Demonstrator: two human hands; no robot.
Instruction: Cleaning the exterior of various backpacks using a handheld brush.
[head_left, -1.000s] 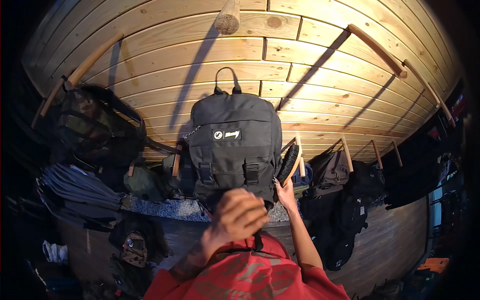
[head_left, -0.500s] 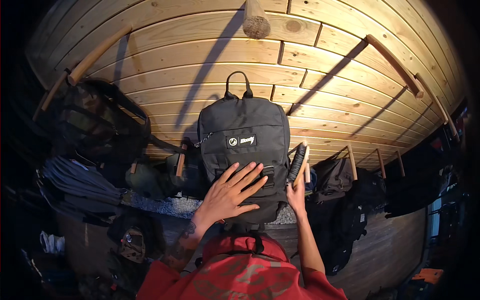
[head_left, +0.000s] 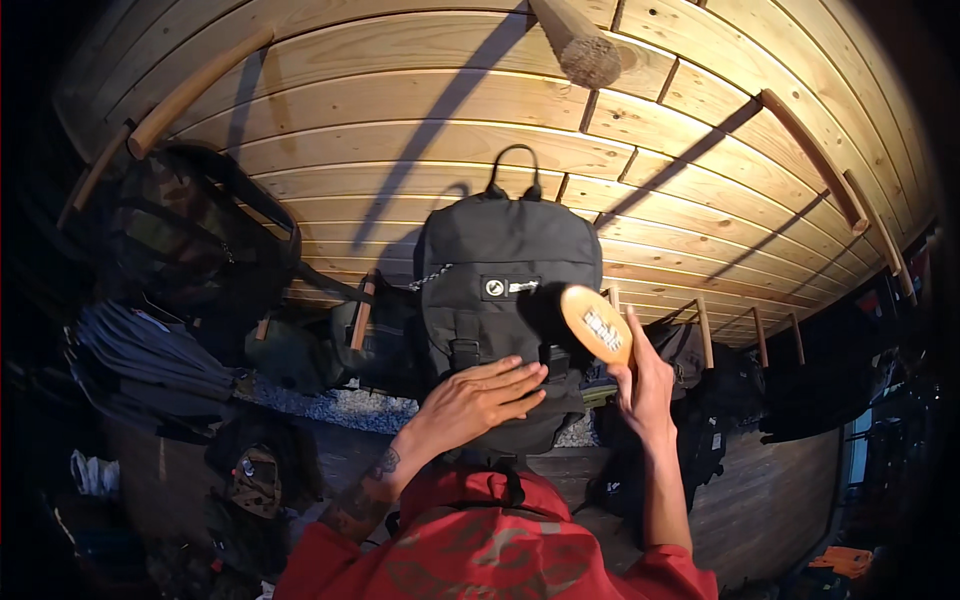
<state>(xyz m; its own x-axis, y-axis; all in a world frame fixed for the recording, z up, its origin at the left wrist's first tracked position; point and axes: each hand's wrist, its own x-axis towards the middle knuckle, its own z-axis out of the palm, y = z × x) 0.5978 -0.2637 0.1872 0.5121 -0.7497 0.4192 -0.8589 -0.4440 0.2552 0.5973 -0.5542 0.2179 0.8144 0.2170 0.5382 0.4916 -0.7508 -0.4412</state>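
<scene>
A black backpack (head_left: 510,240) hangs upright before the plank wall, its top handle loop raised and a small logo patch on its front. My left hand (head_left: 483,395) lies on the lower front of the pack, fingers stretched out and holding nothing. In my right hand (head_left: 647,390) is a wooden brush (head_left: 594,318), gripped by the handle end. Its pale oval back faces me, so the bristles are hidden. The brush is in front of the pack's right side; whether it touches the fabric I cannot tell.
Wooden pegs stick out of the plank wall (head_left: 380,155), a thick one (head_left: 590,60) above the pack. A camouflage bag (head_left: 185,230) hangs at left over grey garments (head_left: 150,350). More dark bags (head_left: 690,350) hang at right. Pale gravel (head_left: 350,408) runs along the wall's foot.
My right hand has raised the brush and turned it so its back shows, moving it in front of the pack. My left hand has slid slightly down and right on the pack.
</scene>
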